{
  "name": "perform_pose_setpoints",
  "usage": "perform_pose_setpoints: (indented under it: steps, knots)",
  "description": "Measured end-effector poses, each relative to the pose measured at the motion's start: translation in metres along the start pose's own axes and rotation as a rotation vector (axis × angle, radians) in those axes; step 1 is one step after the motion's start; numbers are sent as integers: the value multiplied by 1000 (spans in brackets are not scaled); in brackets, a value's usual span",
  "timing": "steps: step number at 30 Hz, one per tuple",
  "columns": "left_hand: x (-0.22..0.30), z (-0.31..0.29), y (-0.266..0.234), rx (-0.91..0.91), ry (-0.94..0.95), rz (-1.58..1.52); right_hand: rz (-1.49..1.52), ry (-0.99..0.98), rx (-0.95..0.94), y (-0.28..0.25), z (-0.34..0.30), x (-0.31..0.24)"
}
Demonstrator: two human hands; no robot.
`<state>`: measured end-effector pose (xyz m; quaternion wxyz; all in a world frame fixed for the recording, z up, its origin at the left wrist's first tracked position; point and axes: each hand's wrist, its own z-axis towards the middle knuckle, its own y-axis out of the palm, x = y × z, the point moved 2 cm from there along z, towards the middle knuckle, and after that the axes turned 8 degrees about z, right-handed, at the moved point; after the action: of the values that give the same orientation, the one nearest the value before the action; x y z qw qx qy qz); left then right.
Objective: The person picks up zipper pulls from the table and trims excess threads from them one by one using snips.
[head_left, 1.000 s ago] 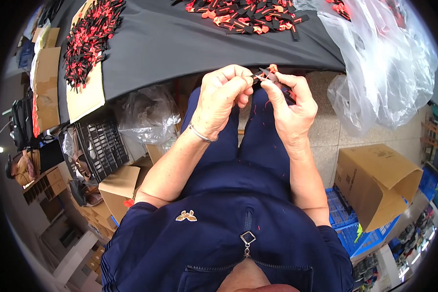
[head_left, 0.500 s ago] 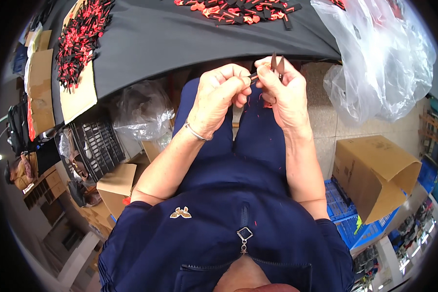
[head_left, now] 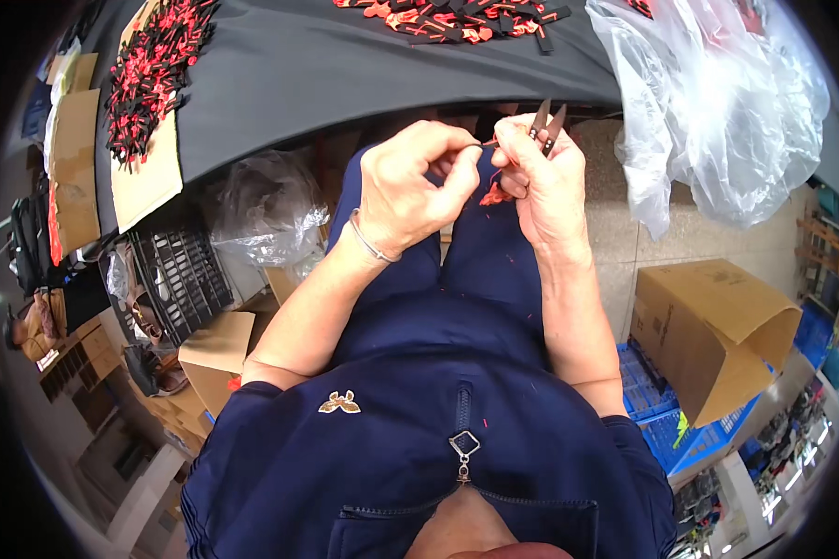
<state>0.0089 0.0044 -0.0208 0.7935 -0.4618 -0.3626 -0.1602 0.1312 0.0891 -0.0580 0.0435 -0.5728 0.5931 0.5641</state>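
Note:
Over my lap, my left hand pinches thumb and forefinger together at a thin dark and red bit; the fingers hide most of it. Just to its right, my right hand grips small thread snips, whose two dark blades point up and away, spread apart. That hand's fingertips also meet the thin bit between the hands. A crumpled red piece hangs below the right fingers. On the table lie a pile of small black and red strap pieces and another heap at the left.
The dark-covered table curves ahead of my knees. Its left heap rests on cardboard. A clear plastic bag drapes off the right edge. An open carton sits on a blue crate to my right; a black crate stands left.
My left hand has turned, its back now showing more, and the black end visible at its fingertips is now hidden. The snips' blades have tilted to the right. The red piece hangs more in view.

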Motion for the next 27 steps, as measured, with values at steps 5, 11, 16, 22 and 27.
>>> perform_pose_setpoints:
  steps: [5, 11, 16, 22, 27]
  knots:
    - [-7, 0, -2, -89, -585, -513, -273, -211, 53, 8, -15, -19]
    - [-10, 0, 0, -118, -645, -622, -542, -421, 155, 3, -37, -12]
    - [-7, 1, 1, -157, -579, -526, -751, -527, 189, 3, -31, 1]
    - [-12, 1, 3, -190, -521, -545, -813, -512, 205, 2, -25, 4]
    - [-16, 2, 6, -231, -507, -569, -848, -565, 191, 0, -21, 6]
